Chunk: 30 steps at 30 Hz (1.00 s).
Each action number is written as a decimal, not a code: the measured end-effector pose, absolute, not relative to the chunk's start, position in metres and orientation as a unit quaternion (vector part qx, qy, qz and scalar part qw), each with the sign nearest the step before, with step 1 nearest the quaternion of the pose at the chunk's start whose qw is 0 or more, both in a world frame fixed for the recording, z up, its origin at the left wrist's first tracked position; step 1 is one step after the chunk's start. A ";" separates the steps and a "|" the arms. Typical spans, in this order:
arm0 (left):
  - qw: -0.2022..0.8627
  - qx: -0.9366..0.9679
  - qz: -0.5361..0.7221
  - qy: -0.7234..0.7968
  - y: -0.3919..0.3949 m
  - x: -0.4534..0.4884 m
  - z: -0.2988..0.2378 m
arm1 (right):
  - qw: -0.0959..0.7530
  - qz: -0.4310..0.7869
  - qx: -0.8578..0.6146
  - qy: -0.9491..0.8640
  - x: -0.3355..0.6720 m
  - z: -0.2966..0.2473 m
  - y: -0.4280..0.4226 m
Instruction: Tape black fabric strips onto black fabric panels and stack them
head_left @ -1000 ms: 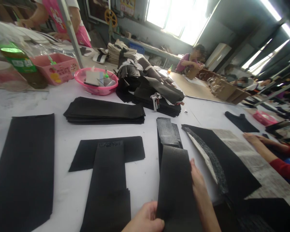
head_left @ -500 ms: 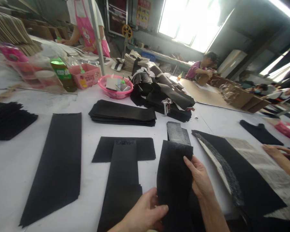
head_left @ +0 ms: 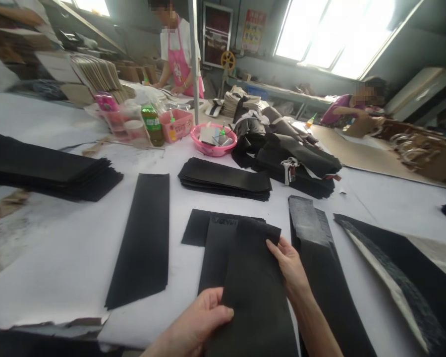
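Between my hands is a long black fabric panel (head_left: 254,277). My left hand (head_left: 208,317) pinches its left edge, thumb on top. My right hand (head_left: 288,263) grips its upper right edge. Beneath it, partly covered, lies another black strip (head_left: 217,253) with a rough, shiny band at its top end. That strip crosses a sideways black piece (head_left: 195,228), making a T shape. To the right of my right hand, black strips (head_left: 329,277) with a greyish coated end (head_left: 306,218) lie on the white table (head_left: 82,238).
Left of my hands lies a slanted black panel stack (head_left: 143,238), with a thicker stack (head_left: 48,166) farther left. Another black stack (head_left: 225,178) sits ahead, before a pink basin (head_left: 213,148) and heaped dark pieces (head_left: 293,153). Two co-workers stand or sit beyond.
My hands have carried the black panel left, from over the coated strips to over the T-shaped pieces. The view has turned left, showing more of the table there.
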<state>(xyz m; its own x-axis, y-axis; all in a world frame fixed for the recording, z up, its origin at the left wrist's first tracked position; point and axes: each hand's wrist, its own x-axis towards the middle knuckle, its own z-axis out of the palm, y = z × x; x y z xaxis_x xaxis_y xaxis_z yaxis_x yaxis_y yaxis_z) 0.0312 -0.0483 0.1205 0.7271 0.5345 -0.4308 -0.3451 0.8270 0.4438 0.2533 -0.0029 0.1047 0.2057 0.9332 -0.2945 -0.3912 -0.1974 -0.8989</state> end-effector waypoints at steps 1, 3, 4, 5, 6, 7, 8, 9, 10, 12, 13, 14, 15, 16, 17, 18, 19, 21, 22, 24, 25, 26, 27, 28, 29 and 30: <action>0.914 0.171 0.236 0.282 -0.051 0.025 0.118 | 0.568 0.583 -0.517 -0.266 0.247 0.100 -0.002; 0.915 0.188 0.221 0.281 -0.055 0.015 0.116 | 0.549 0.590 -0.516 -0.289 0.235 0.091 0.001; 0.914 0.204 0.211 0.279 -0.056 0.011 0.115 | 0.539 0.590 -0.517 -0.306 0.230 0.087 0.003; 0.912 0.223 0.203 0.278 -0.057 0.007 0.114 | 0.529 0.587 -0.519 -0.325 0.226 0.083 0.005; 0.907 0.245 0.196 0.280 -0.057 0.003 0.113 | 0.519 0.581 -0.524 -0.345 0.222 0.079 0.007; 0.901 0.267 0.191 0.285 -0.057 0.000 0.111 | 0.509 0.571 -0.532 -0.365 0.219 0.075 0.009; 0.892 0.289 0.186 0.294 -0.056 -0.003 0.109 | 0.499 0.556 -0.542 -0.386 0.216 0.072 0.011; 0.880 0.312 0.179 0.311 -0.056 -0.007 0.105 | 0.491 0.537 -0.553 -0.406 0.214 0.068 0.014; 0.862 0.339 0.166 0.337 -0.055 -0.010 0.102 | 0.485 0.517 -0.563 -0.425 0.212 0.066 0.016; 0.808 0.401 0.129 0.411 -0.053 -0.017 0.095 | 0.480 0.487 -0.577 -0.448 0.209 0.061 0.019; 0.775 0.428 0.111 0.452 -0.050 -0.021 0.093 | 0.480 0.479 -0.581 -0.449 0.208 0.060 0.020; 0.742 0.447 0.097 0.490 -0.045 -0.024 0.092 | 0.481 0.476 -0.586 -0.446 0.208 0.059 0.020; 0.713 0.462 0.089 0.520 -0.039 -0.027 0.092 | 0.481 0.475 -0.591 -0.440 0.207 0.058 0.021; 0.684 0.476 0.092 0.545 -0.032 -0.029 0.093 | 0.479 0.474 -0.598 -0.434 0.207 0.058 0.021; 0.652 0.494 0.105 0.566 -0.023 -0.030 0.094 | 0.478 0.471 -0.605 -0.429 0.208 0.058 0.020; 0.614 0.518 0.122 0.582 -0.013 -0.030 0.096 | 0.476 0.468 -0.611 -0.426 0.208 0.059 0.020; 0.574 0.546 0.142 0.594 -0.002 -0.029 0.097 | 0.474 0.467 -0.613 -0.426 0.208 0.060 0.021; 0.496 0.593 0.182 0.608 0.018 -0.025 0.097 | 0.470 0.469 -0.612 -0.431 0.208 0.063 0.021; 0.471 0.607 0.196 0.610 0.027 -0.021 0.096 | 0.468 0.470 -0.609 -0.435 0.208 0.064 0.022; 0.442 0.620 0.219 0.610 0.040 -0.012 0.093 | 0.463 0.474 -0.602 -0.446 0.208 0.067 0.024; 0.432 0.623 0.233 0.609 0.045 -0.008 0.090 | 0.460 0.474 -0.601 -0.450 0.207 0.068 0.025; 0.425 0.625 0.247 0.606 0.049 -0.004 0.087 | 0.458 0.473 -0.600 -0.454 0.207 0.069 0.025; 0.423 0.625 0.258 0.603 0.052 -0.001 0.084 | 0.456 0.471 -0.601 -0.457 0.207 0.069 0.026; 0.426 0.622 0.268 0.600 0.055 0.001 0.081 | 0.454 0.467 -0.605 -0.459 0.208 0.069 0.026; 0.432 0.616 0.275 0.598 0.056 0.003 0.078 | 0.451 0.460 -0.611 -0.460 0.208 0.068 0.027; 0.442 0.608 0.279 0.598 0.058 0.004 0.076 | 0.448 0.450 -0.620 -0.461 0.209 0.067 0.027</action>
<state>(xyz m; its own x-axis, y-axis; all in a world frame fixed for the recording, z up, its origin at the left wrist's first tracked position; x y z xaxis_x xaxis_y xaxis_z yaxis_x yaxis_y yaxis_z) 0.0043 0.0581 0.0761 0.1299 0.9735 -0.1884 0.4801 0.1045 0.8709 0.2093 0.0272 0.0668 0.1701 0.9747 -0.1448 0.1694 -0.1737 -0.9701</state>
